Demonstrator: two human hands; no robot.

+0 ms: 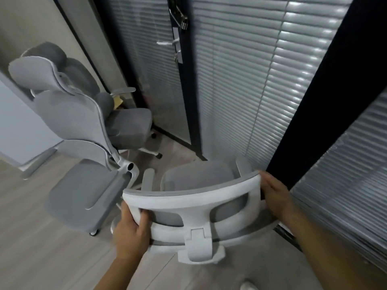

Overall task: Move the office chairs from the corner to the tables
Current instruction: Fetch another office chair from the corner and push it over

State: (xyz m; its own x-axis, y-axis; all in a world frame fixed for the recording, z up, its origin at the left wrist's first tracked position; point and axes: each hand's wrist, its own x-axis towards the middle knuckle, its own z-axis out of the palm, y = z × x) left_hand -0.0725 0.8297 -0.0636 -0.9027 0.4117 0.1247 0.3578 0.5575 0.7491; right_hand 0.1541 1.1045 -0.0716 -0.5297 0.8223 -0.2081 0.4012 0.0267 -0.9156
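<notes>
A person stands in the corner of an office, both hands on the white plastic frame of the headrest of a grey fabric office chair with a white frame (pixel 194 204), seen from above and behind. The chair sits on the pale wood-look floor (pixel 41 248), just in front of a glass partition hung with grey horizontal blinds (pixel 240 91) and close to a black-framed glass door with a silver lever handle (pixel 167 43).

The left hand (pixel 130 229) grips the left end of the headrest frame, thumb hooked through the opening in the frame and fingers (pixel 144 219) curled round its edge. The right hand (pixel 274 195) presses flat against the right end, its fingers lying nearly straight along the outer edge rather than wrapped round it.

The step in hand appears to be drawing this chair out of the corner. It would go best with the pull kept low and level so the castors roll rather than tip, and with the right hand taking a firmer hold before the chair is turned. Care is needed on the left, where a second grey high-backed office chair (pixel 79 126) stands just beside it, and a third grey chair (pixel 129 122) waits behind that one, nearer the wall. The dark partition post on the right leaves little room to swing.

No tables are in view.
</notes>
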